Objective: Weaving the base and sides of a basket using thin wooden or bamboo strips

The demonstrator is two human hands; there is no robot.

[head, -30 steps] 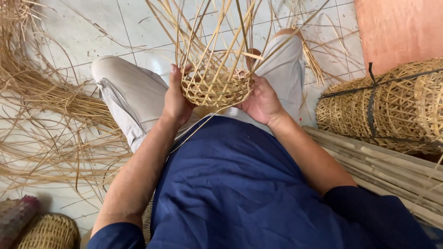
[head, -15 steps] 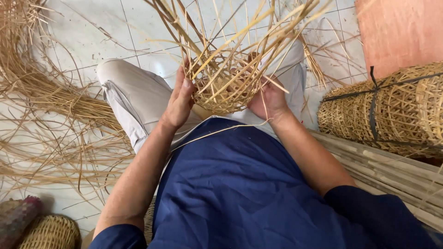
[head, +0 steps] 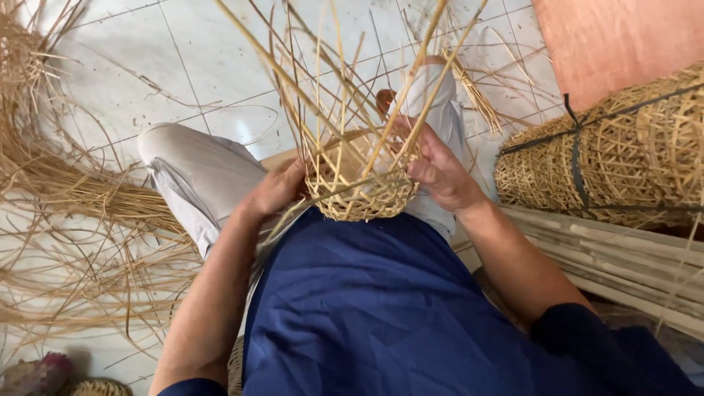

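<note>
**Half-woven basket held over the lap**

The left hand (head: 275, 192) cups the near-left wall of the half-woven basket (head: 359, 192), fingers curled shut on it. The right hand (head: 440, 172) clasps the right rim, fingers closed over the strips. Compared with half a second earlier, the basket sits lower and more upright, its loose stakes (head: 345, 88) fanning upward above the tiled floor (head: 147, 66).

A basket-weaving workshop: loose cane strips (head: 66, 220) litter the tiled floor (head: 213, 66) beside bundled woven baskets (head: 616, 161).
</note>
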